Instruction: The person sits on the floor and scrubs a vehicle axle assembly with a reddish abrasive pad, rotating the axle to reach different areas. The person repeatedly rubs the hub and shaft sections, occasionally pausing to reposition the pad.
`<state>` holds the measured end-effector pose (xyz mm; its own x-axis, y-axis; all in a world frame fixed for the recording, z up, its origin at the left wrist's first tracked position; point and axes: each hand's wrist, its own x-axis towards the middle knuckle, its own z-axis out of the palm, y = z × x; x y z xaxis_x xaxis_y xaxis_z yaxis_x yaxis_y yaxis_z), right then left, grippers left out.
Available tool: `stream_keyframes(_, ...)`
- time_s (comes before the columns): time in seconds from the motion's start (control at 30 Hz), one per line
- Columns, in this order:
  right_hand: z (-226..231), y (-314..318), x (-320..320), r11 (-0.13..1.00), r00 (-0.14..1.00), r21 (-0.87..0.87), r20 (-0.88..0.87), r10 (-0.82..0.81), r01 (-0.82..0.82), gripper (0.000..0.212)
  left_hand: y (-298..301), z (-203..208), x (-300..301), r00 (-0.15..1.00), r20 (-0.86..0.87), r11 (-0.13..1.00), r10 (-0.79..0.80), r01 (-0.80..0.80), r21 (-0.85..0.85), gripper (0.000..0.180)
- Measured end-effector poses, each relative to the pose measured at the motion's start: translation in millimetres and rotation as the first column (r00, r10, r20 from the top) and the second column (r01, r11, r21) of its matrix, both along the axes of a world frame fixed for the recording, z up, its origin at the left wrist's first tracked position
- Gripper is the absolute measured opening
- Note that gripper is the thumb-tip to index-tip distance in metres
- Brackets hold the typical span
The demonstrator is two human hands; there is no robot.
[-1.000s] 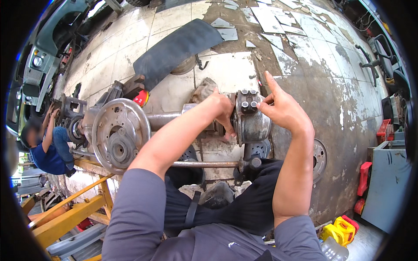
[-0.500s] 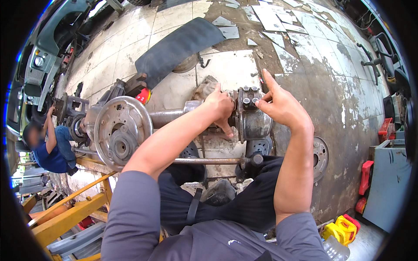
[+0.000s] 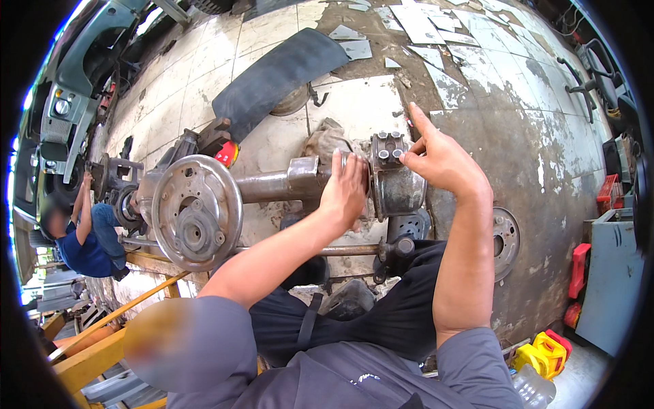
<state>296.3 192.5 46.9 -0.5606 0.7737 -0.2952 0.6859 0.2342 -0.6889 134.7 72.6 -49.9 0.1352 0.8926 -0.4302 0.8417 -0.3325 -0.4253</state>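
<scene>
A greasy steel vehicle axle [image 3: 269,185] lies across in front of me. My left hand [image 3: 345,185] rests on the axle near its right end, fingers laid over the tube and holding nothing. At that end sits a round steel knuckle housing [image 3: 400,195], topped by a small block with several bolts [image 3: 390,147]. My right hand [image 3: 443,161] is beside the block, index finger stretched out and away, thumb tip at a bolt head; its other fingers are partly hidden. Left along the axle stands a round backing plate [image 3: 196,213]. A thin rod [image 3: 340,251] runs nearer to my legs.
A dark curved panel [image 3: 279,78] and broken tiles [image 3: 436,41] lie on the floor beyond. Yellow beams [image 3: 88,358] stand at the left, where another person [image 3: 85,238] crouches. A second round plate [image 3: 504,244] and a grey-blue cabinet [image 3: 606,279] are at the right.
My left hand has turned from a spread grip around the axle to fingers laid together over its top. My right hand stays by the bolts. The view has shifted slightly.
</scene>
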Motion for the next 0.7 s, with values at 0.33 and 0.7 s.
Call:
stream_keyframes(0.33,0.1,3.8,5.9,0.998,0.996,0.004,-0.062,-0.057,0.057,0.086,-17.7,-24.6,32.9,0.975,-0.159,0.983,0.153,-0.134,0.127,0.06)
stream_keyframes(0.7,0.9,1.7,4.7,0.998,0.996,-0.007,-0.064,-0.065,0.065,0.086,-9.1,-24.7,24.4,0.963,0.072,0.953,0.258,-0.266,0.144,0.06)
